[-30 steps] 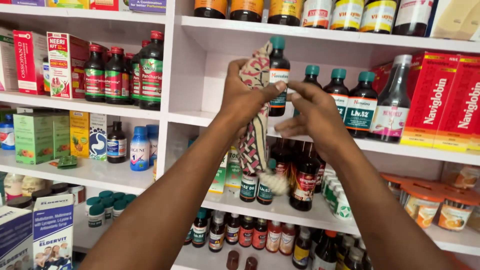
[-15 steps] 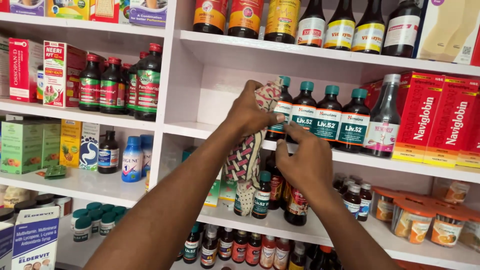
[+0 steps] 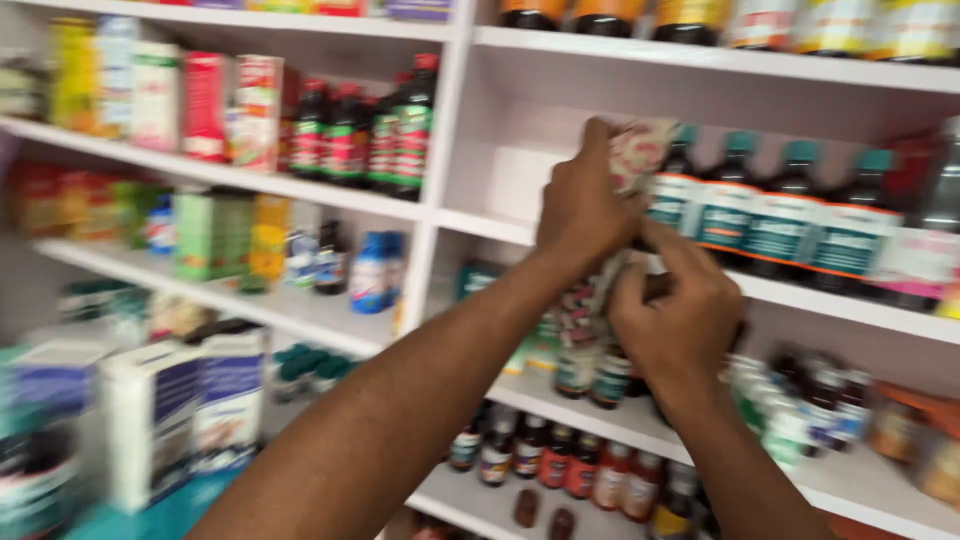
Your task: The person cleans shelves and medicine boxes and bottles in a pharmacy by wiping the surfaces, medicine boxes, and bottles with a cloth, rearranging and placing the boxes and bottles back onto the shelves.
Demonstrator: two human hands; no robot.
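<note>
Both hands hold one patterned cloth [image 3: 600, 290] in the middle right of the frame — its long side runs up and down. The left hand [image 3: 585, 205] grips its top, and the right hand [image 3: 675, 320] pinches lower down, just below — close together

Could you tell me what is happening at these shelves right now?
A person holds a patterned cloth in both hands in front of white shelves. The left hand grips its upper part; the right hand bunches it lower down. Beside them stands a row of dark bottles with teal caps. The picture is blurred.
</note>
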